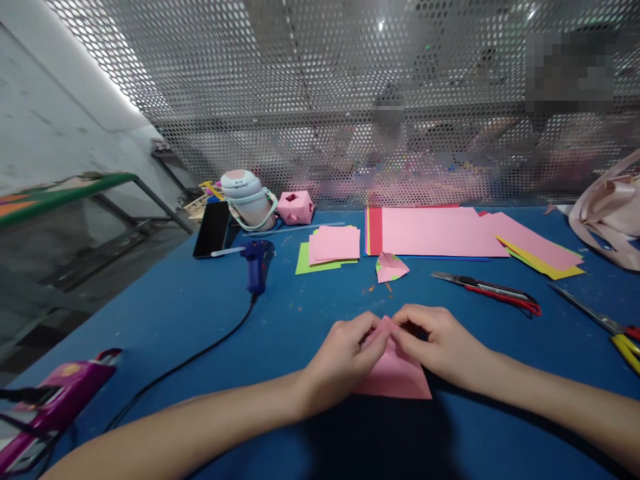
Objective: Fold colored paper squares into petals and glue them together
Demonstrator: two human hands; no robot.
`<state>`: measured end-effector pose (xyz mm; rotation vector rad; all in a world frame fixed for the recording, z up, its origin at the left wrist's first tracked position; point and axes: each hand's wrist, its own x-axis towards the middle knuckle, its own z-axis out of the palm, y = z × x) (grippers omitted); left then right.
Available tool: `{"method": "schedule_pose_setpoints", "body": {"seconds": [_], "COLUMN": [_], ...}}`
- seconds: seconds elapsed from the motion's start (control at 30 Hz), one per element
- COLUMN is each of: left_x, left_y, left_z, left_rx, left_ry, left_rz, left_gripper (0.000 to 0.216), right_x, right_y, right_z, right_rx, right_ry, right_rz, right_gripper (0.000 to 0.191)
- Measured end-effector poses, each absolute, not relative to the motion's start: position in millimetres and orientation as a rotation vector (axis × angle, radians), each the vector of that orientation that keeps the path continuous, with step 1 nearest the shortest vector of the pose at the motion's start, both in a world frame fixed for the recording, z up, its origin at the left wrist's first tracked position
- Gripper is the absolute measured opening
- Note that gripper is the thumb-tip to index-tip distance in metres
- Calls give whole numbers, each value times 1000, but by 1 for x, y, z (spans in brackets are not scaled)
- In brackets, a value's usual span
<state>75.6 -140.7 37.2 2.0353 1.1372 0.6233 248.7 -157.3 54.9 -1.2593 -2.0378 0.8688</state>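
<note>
A sheet of pink paper (395, 377) is between my two hands, low over the blue table (200, 327), with its upper end drawn to a point. My left hand (345, 353) pinches the paper's left side near that tip. From the other side, my right hand (437, 340) grips the tip between thumb and forefinger. My left fingers hide part of the fold. Just beyond my hands lies a small folded pink paper piece (391, 267) with green patches.
Behind are a stack of pink squares (334, 243), long coloured sheets (435, 231), a folded pink paper box (296, 208) and a bottle (247, 200). A glue gun (257, 263) stands left, its cord running to a purple power strip (60, 407). Right lie a utility knife (487, 291) and scissors (600, 320).
</note>
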Motion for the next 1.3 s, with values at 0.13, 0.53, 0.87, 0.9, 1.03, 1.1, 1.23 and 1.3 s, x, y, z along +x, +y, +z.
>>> {"method": "schedule_pose_setpoints", "body": {"seconds": [0.13, 0.53, 0.87, 0.9, 1.03, 1.1, 1.23, 1.3], "left_x": [75, 73, 74, 74, 73, 72, 71, 71], "left_y": [-138, -135, -131, -131, -130, -129, -128, -127], "left_z": [35, 38, 45, 45, 46, 46, 45, 46], "left_rx": [2020, 1888, 1573, 1547, 1521, 1508, 1422, 1361], "left_ry": [1148, 1069, 968, 960, 950, 937, 913, 900], "left_rz": [653, 624, 609, 603, 591, 592, 564, 530], "left_gripper": [19, 18, 17, 20, 26, 27, 28, 30], "right_x": [251, 254, 258, 259, 262, 264, 267, 268], "right_y": [-156, -153, -148, -148, -146, -145, -146, -146], "right_z": [55, 55, 50, 50, 50, 50, 50, 50], "right_rx": [-1238, -1238, -893, -874, -847, -841, -815, -799], "right_ry": [-2092, -2057, -2069, -2079, -2137, -2175, -2253, -2287], "right_rz": [769, 771, 709, 701, 653, 629, 557, 513], "right_gripper": [12, 8, 20, 20, 20, 20, 19, 19]}}
